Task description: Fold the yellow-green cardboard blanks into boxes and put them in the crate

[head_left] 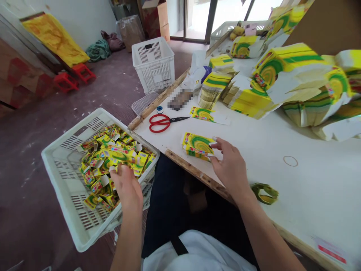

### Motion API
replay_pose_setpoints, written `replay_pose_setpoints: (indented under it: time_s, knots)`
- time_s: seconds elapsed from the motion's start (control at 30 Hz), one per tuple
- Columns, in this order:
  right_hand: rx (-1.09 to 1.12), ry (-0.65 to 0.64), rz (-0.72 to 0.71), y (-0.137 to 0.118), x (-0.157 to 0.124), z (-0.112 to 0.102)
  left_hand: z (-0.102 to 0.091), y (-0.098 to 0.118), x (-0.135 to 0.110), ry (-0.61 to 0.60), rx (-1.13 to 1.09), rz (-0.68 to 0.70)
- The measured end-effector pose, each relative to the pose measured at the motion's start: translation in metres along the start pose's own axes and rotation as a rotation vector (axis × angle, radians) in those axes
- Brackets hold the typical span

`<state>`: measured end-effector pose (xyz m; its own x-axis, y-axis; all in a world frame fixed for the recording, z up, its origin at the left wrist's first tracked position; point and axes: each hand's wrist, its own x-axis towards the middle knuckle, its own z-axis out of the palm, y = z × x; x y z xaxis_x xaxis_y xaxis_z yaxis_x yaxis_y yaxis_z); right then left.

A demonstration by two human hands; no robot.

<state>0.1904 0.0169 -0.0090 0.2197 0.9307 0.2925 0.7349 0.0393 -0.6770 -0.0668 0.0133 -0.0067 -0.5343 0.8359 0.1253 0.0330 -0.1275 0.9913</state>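
Note:
My left hand (127, 185) reaches over the near rim of a white plastic crate (66, 195) filled with several small folded yellow-green cartons (113, 156). Its fingers curl at the pile, and I cannot make out whether they hold one. My right hand (229, 165) rests on the white table (296, 188) near its wooden front edge, fingers pinching a small stack of flat yellow-green carton blanks (197, 145).
Red-handled scissors (162, 122) and a small tape roll (160, 109) lie at the table's left end. Big stacks of printed blanks (254, 98) crowd the back and right. A rubber band (290, 161) and green strap (265, 192) lie nearby. A taller white crate (153, 62) and red stools (73, 77) stand on the floor.

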Motion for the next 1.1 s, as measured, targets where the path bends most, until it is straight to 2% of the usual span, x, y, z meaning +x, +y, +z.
replay_pose_setpoints:
  time_s: [0.07, 0.13, 0.23, 0.33, 0.43, 0.53, 0.6, 0.67, 0.73, 0.77, 0.83, 0.9, 1.03, 1.1]
  knots:
    - [-0.160, -0.035, 0.007, 0.008, 0.006, 0.001, 0.002, -0.003, -0.005, 0.022, 0.000, -0.043]
    - [-0.226, -0.067, 0.002, 0.010, 0.006, 0.006, 0.008, -0.004, -0.014, -0.015, -0.007, -0.099]
    - [-0.228, -0.052, 0.006, 0.009, 0.004, 0.012, 0.017, -0.003, -0.024, -0.127, -0.001, -0.152]
    - [-0.180, -0.020, 0.032, 0.010, 0.004, 0.013, 0.021, -0.002, -0.027, -0.185, -0.017, -0.159]
    - [-0.038, 0.031, 0.118, 0.009, 0.005, 0.009, 0.023, -0.001, -0.033, -0.240, -0.023, -0.191]
    - [0.213, 0.017, 0.173, -0.004, 0.000, 0.003, 0.027, 0.001, -0.043, -0.389, -0.054, -0.267]
    - [0.405, -0.090, 0.126, -0.020, -0.008, -0.001, 0.034, 0.005, -0.050, -0.513, -0.147, -0.311]
    - [0.556, -0.303, 0.048, -0.038, -0.020, -0.003, 0.042, 0.011, -0.054, -0.581, -0.253, -0.360]
    - [0.676, -0.493, 0.016, -0.054, -0.034, -0.001, 0.049, 0.018, -0.056, -0.552, -0.294, -0.393]
    - [0.732, -0.538, 0.018, -0.060, -0.040, 0.000, 0.052, 0.022, -0.057, -0.500, -0.280, -0.388]
    - [0.814, -0.538, 0.030, -0.069, -0.048, 0.003, 0.055, 0.027, -0.058, -0.357, -0.230, -0.332]
    - [0.818, -0.520, 0.023, -0.073, -0.053, 0.005, 0.055, 0.029, -0.059, -0.273, -0.188, -0.242]
    - [0.699, -0.597, -0.026, -0.076, -0.051, 0.005, 0.053, 0.026, -0.061, -0.250, -0.140, -0.059]
    - [0.661, -0.610, -0.045, -0.074, -0.048, 0.004, 0.052, 0.023, -0.060, -0.243, -0.061, -0.028]
